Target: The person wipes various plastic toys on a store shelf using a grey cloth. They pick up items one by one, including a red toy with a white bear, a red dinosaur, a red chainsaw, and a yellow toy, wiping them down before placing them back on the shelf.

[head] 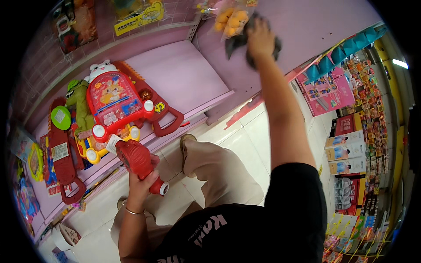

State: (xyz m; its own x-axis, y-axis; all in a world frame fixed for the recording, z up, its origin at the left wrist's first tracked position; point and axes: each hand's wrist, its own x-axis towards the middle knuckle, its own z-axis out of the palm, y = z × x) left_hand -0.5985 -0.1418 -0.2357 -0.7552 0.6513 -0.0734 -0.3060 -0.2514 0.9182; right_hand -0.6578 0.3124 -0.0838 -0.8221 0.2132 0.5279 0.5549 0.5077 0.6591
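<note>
A red plastic toy [133,156] with a white-rimmed end and a paper tag is gripped in my left hand [144,180], in front of the pink shelf [184,65]. My right hand [260,39] reaches up to the pink side panel [306,26] and presses on a dark cloth [236,42], somewhat blurred. Beside the cloth hang plush toys in clear bags [232,21]. On the shelf stand a red toy pinball board [115,92], a green dinosaur toy [82,105] and dark red toy chainsaws [62,157].
Bagged goods hang from the wire grid [36,65] above the shelf. At the right, past the panel's edge, are teal pointed trim [338,56], stacked boxes [345,148] and racks of small packets [371,115]. A white container [64,236] stands low at the left on the tiled floor.
</note>
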